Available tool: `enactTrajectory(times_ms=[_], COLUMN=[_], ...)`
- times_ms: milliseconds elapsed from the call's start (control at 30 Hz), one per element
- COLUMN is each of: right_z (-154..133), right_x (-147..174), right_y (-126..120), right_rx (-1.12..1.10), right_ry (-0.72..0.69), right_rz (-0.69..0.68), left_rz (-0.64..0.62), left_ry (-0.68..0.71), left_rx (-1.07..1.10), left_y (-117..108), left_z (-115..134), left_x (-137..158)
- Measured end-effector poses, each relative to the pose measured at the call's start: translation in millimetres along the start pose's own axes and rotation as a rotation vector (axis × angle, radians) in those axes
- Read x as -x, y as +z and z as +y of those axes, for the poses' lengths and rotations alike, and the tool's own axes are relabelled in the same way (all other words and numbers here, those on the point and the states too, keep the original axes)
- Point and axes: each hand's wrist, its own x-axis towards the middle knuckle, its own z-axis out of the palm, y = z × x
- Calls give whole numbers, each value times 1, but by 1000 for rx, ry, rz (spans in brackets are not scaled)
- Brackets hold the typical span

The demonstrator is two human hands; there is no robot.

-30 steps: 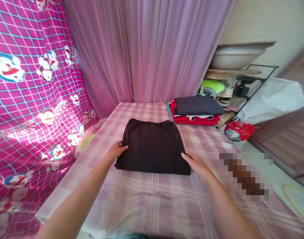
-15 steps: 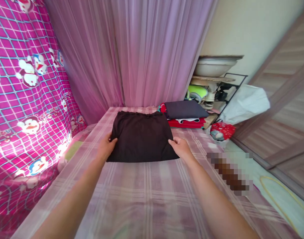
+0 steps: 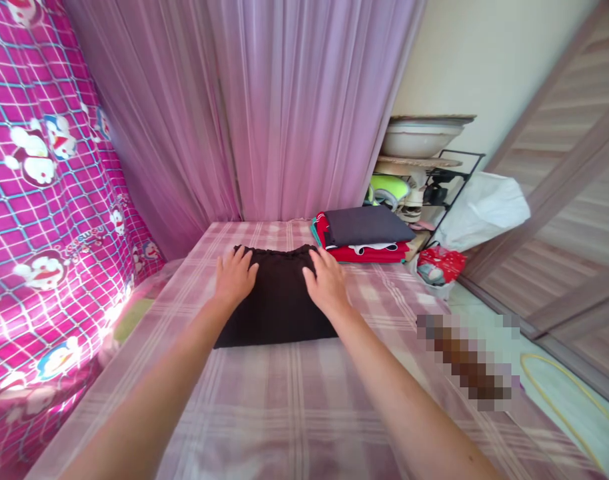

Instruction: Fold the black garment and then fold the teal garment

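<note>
A black folded garment with a gathered, elastic-looking edge (image 3: 282,300) lies flat on the plaid bedsheet (image 3: 264,413). Its gathered edge faces away from me. My left hand (image 3: 236,275) rests over its far left part, fingers spread and pointing forward. Over the far right part lies my right hand (image 3: 327,280), its fingers likewise apart. Neither hand grips the cloth. The garment's side edges are partly covered by my hands and forearms.
Behind the garment, to the right, sits a stack of folded clothes (image 3: 367,230), dark grey over red. A rack (image 3: 464,177) with a basin (image 3: 419,139) stands past the bed corner. Purple curtains (image 3: 294,113) hang at the back, a pink patterned cloth (image 3: 44,200) at left.
Both hands have let go of the garment's side edges and moved forward and inward onto its top. The garment now lies flat, slightly lower in view.
</note>
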Motion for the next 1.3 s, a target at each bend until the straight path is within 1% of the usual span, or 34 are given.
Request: enactTrajectory(times_ms=[67,100,133,167,200,267,333,400,467,600,700,800,900,967,1033,1100,1167,1233,1300], right_z=[-23,-29,-31,-28,-22,-4,11,20,23,19,13,9,13,19,25,28,33,42,60], right_x=[-17,-24,-30,-34,-37,-39,-37,-35,-33,-34,-35,-22,10,33,50,57,59,59,62], right_y=[8,14,22,30,39,56,70,79,83,84,76,57,38,30,27,27,28,27,24], right_rx=[40,61,84,106,125,137,114,91,83,88,81,61,63,74,75,61,23,-53,-161], right_ry=[-131,-181,-200,-183,-136,-10,69,89,102,98,99,74,5,-4,13,23,11,-7,22], right_rz=[-51,-89,-141,-211,-287,-410,-457,-454,-459,-445,-440,-460,-371,-310,-310,-326,-313,-243,-128], left_rz=[-29,-61,-103,-150,-192,-245,-252,-252,-239,-156,-117,-142,-151,-148,-156,-173,-197,-202,-155], left_ry=[47,43,18,-21,-65,-139,-160,-162,-161,-147,-132,-120,-114,-113,-113,-112,-120,-120,-79], left_rx=[-39,-50,-51,-41,-26,9,32,49,61,47,11,3,8,7,4,-4,-17,-35,-56], left_y=[8,15,24,33,43,61,74,82,86,87,83,80,80,82,83,80,72,61,50], left_z=[12,14,14,12,8,0,-8,-12,-13,-9,-6,-5,-8,-9,-9,-6,-2,1,4], left_x=[-19,-27,-32,-36,-39,-41,-42,-44,-45,-41,-37,-34,-36,-38,-41,-43,-44,-41,-31])
